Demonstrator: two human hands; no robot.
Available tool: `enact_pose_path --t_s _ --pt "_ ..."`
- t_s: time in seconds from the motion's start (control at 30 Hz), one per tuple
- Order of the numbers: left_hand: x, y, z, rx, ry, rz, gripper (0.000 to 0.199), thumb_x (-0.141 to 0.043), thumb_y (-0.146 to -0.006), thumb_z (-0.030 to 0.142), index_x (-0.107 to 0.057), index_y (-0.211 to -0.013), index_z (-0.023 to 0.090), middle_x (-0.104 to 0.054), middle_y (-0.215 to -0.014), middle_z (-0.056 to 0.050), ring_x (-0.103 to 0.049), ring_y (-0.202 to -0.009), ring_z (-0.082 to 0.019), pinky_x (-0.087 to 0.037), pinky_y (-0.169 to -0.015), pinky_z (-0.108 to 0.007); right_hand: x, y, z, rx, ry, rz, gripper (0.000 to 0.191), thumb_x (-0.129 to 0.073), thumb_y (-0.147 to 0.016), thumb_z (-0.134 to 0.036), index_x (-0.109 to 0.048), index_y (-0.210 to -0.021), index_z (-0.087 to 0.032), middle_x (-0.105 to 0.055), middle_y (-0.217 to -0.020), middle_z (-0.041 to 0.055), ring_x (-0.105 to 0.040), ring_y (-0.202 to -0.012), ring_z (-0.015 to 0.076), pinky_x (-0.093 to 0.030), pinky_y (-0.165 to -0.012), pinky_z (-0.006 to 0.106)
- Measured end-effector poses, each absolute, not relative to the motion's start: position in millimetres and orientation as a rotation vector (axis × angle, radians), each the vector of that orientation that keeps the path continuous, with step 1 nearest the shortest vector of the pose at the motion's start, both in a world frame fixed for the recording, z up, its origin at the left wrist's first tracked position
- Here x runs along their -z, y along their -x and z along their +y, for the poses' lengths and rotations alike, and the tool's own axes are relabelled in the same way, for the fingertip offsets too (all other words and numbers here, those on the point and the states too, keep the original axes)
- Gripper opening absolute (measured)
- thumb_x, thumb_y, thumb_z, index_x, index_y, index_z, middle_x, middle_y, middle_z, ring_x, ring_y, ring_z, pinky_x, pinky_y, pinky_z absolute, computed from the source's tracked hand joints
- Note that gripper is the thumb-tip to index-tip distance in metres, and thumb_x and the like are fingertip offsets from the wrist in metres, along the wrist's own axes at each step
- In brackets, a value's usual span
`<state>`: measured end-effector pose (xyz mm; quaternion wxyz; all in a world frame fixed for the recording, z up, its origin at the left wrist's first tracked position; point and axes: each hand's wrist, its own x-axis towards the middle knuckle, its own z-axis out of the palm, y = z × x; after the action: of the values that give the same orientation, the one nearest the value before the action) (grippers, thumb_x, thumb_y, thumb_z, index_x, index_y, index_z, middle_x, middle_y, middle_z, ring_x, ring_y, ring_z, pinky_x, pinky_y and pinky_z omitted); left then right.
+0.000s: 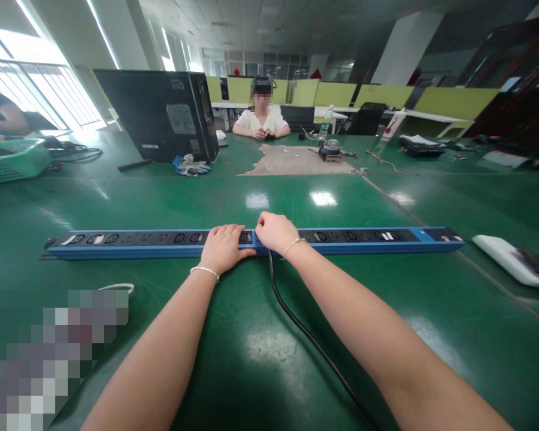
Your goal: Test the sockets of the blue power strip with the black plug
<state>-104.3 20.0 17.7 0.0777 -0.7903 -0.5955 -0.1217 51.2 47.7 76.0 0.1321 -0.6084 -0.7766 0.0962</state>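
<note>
A long blue and black power strip (139,239) with rows of sockets lies across the green table. Over its middle, left of centre, my left hand (224,245) rests with the fingers on the far edge and the thumb apart along the near edge. Just to the right, my right hand (275,231) is closed above the strip, its fingers curled; whatever they pinch is hidden. A black cable (296,322) comes out from under my right hand and runs toward the lower right of the view.
Beyond the strip stand a black computer case (161,114), blue and white gloves (191,165) and a metal device (330,149). A person (261,120) sits opposite. A green basket (15,160) is far left; a white object (507,257) lies right. The lower-left item is pixelated.
</note>
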Motion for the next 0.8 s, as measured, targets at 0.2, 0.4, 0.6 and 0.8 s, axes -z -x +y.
enact_pose_path --t_s 0.2,0.4,0.6,0.8 --pt "-19 104 20 0.386 2.373 -1.787 0.066 -0.048 -0.080 0.063 -0.049 -0.127 0.017 -0.058 -0.126 -0.012 -0.050 -0.117 -0.028 -0.033 -0.100 -0.041 -75 -44 41 -0.204 1.827 -2.249 0.025 -0.042 -0.080 -0.029 -0.064 -0.092 -0.024 -0.070 -0.087 0.0080 -0.066 -0.082 0.0240 -0.048 -0.069 0.032" --pt "-18 104 20 0.394 2.369 -1.791 0.063 -0.047 -0.081 0.061 -0.048 -0.127 0.018 -0.058 -0.125 -0.012 -0.050 -0.117 -0.028 -0.032 -0.100 -0.040 -73 -48 48 -0.268 1.860 -2.247 0.024 -0.044 -0.080 -0.028 -0.065 -0.092 -0.025 -0.070 -0.090 0.0072 -0.066 -0.086 0.0229 -0.048 -0.073 0.031" --pt "-18 105 20 0.404 2.388 -1.788 0.070 -0.055 -0.075 0.063 -0.047 -0.128 0.018 -0.058 -0.125 -0.013 -0.050 -0.117 -0.029 -0.033 -0.100 -0.042 -73 -48 59 -0.340 1.819 -2.316 0.024 -0.047 -0.078 -0.026 -0.067 -0.091 -0.022 -0.071 -0.093 0.0098 -0.066 -0.087 0.0231 -0.048 -0.073 0.030" --pt "-20 103 19 0.403 2.405 -1.822 0.064 -0.053 -0.078 0.058 -0.048 -0.128 0.019 -0.056 -0.127 -0.013 -0.049 -0.118 -0.029 -0.032 -0.101 -0.043 -71 -38 44 -0.242 1.829 -2.303 0.026 -0.045 -0.080 -0.026 -0.065 -0.096 -0.020 -0.070 -0.091 0.0130 -0.068 -0.084 0.0256 -0.050 -0.070 0.033"
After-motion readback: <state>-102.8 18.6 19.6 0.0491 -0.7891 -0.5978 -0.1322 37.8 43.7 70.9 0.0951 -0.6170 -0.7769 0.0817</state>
